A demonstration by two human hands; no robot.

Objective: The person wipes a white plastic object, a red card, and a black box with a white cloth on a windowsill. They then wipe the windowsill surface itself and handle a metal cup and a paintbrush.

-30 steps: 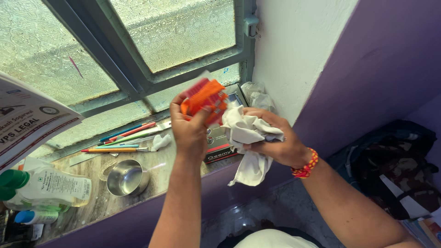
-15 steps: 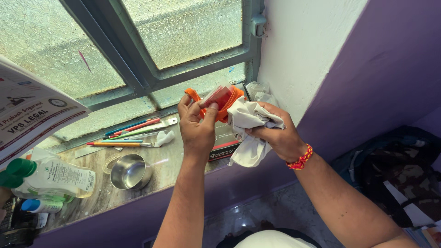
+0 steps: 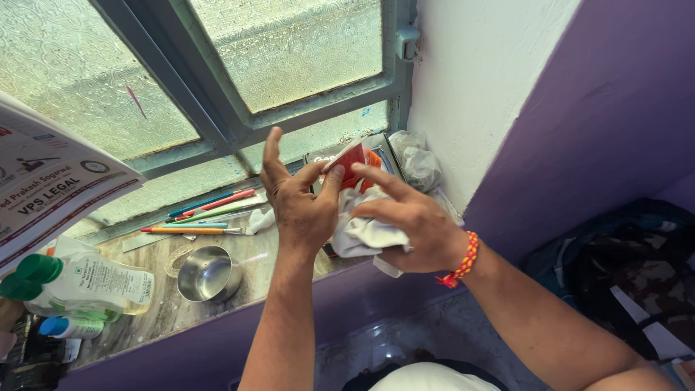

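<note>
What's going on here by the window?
A person stands at a window sill. The left hand pinches a small red-orange packet, while the right hand presses a crumpled white cloth against it. On the sill lie a small steel bowl, some pencils and a bottle with a green cap.

Home room: cluttered stone windowsill (image 3: 166,311), frosted window (image 3: 289,58), purple wall (image 3: 594,130).
</note>
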